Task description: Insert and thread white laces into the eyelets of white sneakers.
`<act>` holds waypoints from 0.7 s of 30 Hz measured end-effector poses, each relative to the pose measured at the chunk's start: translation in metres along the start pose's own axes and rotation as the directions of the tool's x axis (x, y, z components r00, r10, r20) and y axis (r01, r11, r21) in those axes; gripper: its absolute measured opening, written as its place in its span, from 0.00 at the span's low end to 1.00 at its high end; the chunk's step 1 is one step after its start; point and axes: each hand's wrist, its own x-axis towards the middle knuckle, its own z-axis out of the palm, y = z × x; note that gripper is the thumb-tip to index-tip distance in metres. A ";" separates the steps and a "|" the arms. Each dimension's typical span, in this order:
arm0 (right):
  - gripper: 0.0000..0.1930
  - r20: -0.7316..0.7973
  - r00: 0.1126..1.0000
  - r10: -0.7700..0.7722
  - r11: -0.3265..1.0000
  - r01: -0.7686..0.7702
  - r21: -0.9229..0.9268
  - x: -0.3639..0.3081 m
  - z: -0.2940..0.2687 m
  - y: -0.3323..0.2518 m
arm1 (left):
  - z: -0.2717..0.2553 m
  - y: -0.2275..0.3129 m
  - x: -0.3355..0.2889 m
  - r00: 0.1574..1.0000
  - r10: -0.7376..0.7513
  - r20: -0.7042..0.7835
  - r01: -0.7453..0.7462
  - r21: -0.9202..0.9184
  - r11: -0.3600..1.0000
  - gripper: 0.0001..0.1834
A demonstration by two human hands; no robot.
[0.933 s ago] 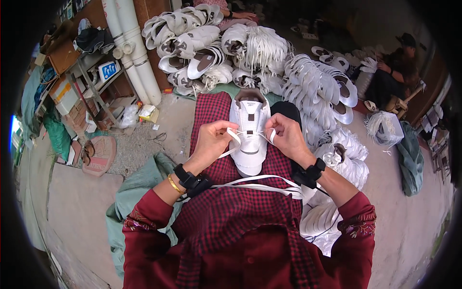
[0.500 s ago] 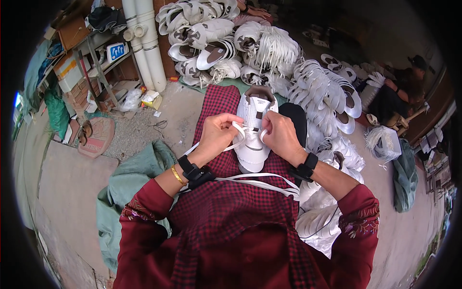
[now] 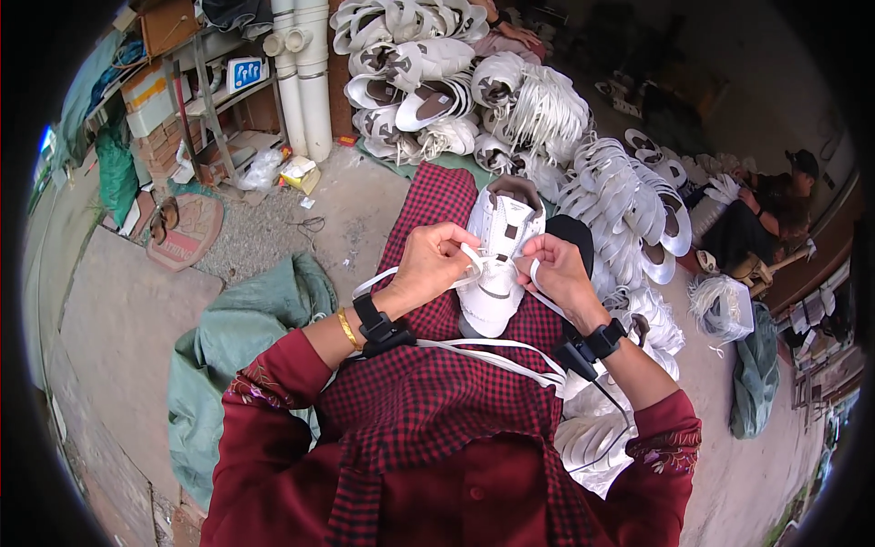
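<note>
A white shoe upper [image 3: 495, 294] with a brown lining rests on my lap, its toe toward me. My left hand [image 3: 432, 264] is closed in a pinch on a white shoelace [image 3: 390, 273] at the left of the lace holes. On the other side my right hand [image 3: 558, 276] pinches the lace too, with a strand looped by the fingers. The lace crosses the shoe's front between both hands. More loose white laces [image 3: 483, 352] lie across the checked apron [image 3: 401, 401] on my lap. Exactly which holes the lace passes through is too small to tell.
Piles of white shoe uppers [image 3: 428, 59] rise ahead, and more strung uppers [image 3: 629, 196] run down my right side. A green cloth sack [image 3: 246, 346] lies at my left. White pipes [image 3: 314, 91] and a metal shelf stand farther off. Another person [image 3: 766, 210] sits at the far right.
The view has shifted slightly. My right hand has drawn a little away from the shoe to the right, and more lace shows at its fingers. My left hand still pinches its lace.
</note>
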 end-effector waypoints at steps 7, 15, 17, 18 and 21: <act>0.06 0.019 0.998 -0.053 0.994 0.051 0.092 -0.001 0.000 0.004 | 0.001 0.002 0.000 0.999 0.031 0.009 -0.031 0.005 1.000 0.07; 0.06 -0.003 0.998 -0.070 0.997 0.070 0.026 -0.001 0.002 0.003 | 0.011 0.010 0.016 0.999 0.015 0.036 -0.018 0.089 0.996 0.06; 0.07 0.019 0.996 -0.086 0.996 0.085 0.034 -0.002 0.001 -0.001 | 0.010 0.019 0.021 0.998 0.038 0.053 -0.045 0.135 0.990 0.08; 0.08 0.008 0.998 -0.067 0.998 0.067 -0.017 -0.003 0.000 -0.004 | 0.006 0.024 0.021 0.992 -0.009 0.122 -0.021 0.246 0.969 0.11; 0.15 0.106 0.919 -0.379 0.796 0.382 -0.470 -0.005 -0.010 -0.020 | 0.000 0.041 0.026 0.941 0.202 0.272 -0.318 0.499 0.807 0.17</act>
